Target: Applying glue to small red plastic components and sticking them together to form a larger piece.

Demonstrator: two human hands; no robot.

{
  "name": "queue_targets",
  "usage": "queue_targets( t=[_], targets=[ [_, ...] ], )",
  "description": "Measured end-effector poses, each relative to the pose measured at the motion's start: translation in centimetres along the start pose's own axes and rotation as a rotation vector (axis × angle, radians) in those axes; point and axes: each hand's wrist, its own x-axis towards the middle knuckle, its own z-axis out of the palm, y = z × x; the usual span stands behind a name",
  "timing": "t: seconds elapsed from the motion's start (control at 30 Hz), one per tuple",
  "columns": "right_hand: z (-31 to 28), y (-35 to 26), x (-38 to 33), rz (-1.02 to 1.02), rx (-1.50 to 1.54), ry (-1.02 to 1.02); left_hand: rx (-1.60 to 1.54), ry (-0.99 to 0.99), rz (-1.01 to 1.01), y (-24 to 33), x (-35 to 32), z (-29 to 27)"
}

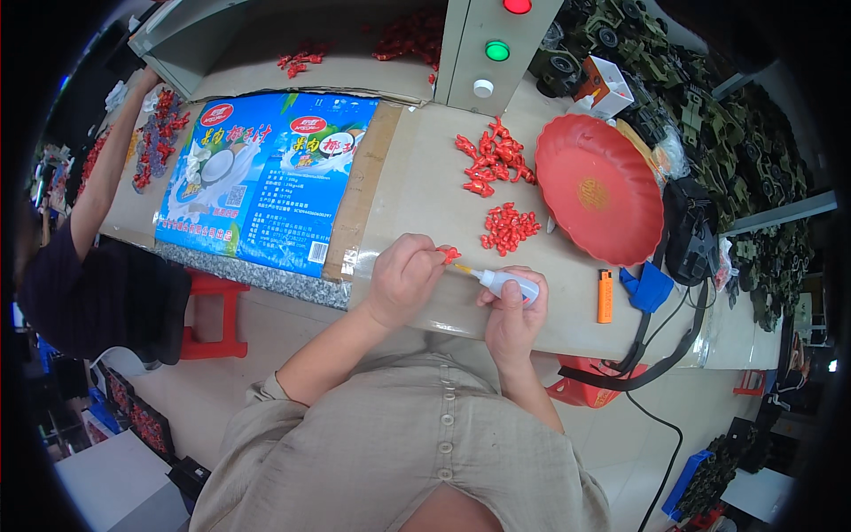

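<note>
Between the fingertips of my left hand is a small red plastic piece, held over the table's near edge. My right hand grips a small white glue bottle, tilted so that its thin yellowish nozzle points at the red piece. I cannot tell whether the nozzle touches it. Just beyond my hands lies a heap of small round red parts. Farther back is a pile of larger red figure-like parts.
A red scalloped tray stands right of the piles, with an orange lighter and black strap nearby. A flattened blue carton covers the left. Behind rises a grey post with buttons. A co-worker's arm reaches in at far left.
</note>
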Motion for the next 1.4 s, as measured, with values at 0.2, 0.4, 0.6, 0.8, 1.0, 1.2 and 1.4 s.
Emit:
queue_targets(
  t=[0.2,0.4,0.6,0.8,1.0,1.2,1.4],
  targets=[
    [-1.2,-0.8,1.0,0.18,0.411,0.129,-0.032,-0.005,-0.104,0.2,0.3,-0.3],
    [-2.9,-2.4,1.9,0.225,0.192,0.054,-0.412,-0.105,-0.537,0.4,0.7,-0.6],
    [-4.8,-4.0,3.1,0.177,0.021,0.067,-0.984,-0.259,-0.993,1.3,0.7,-1.0],
    [-6.3,-4.2,3.8,0.17,-0.167,0.059,-1.15,-0.313,-1.069,1.9,0.5,-0.9],
    [-5.7,-5.0,3.8,0.163,-0.338,-0.011,-1.207,-0.318,-1.06,1.6,-0.1,-0.2],
    [-2.9,-4.6,4.4,0.305,-0.351,-0.117,-1.297,-0.324,-1.017,1.3,-0.6,-0.7],
    [-0.7,-1.6,4.7,0.124,-1.078,-0.104,-1.291,-0.396,-0.964,1.1,-1.0,-0.8]
  ],
)
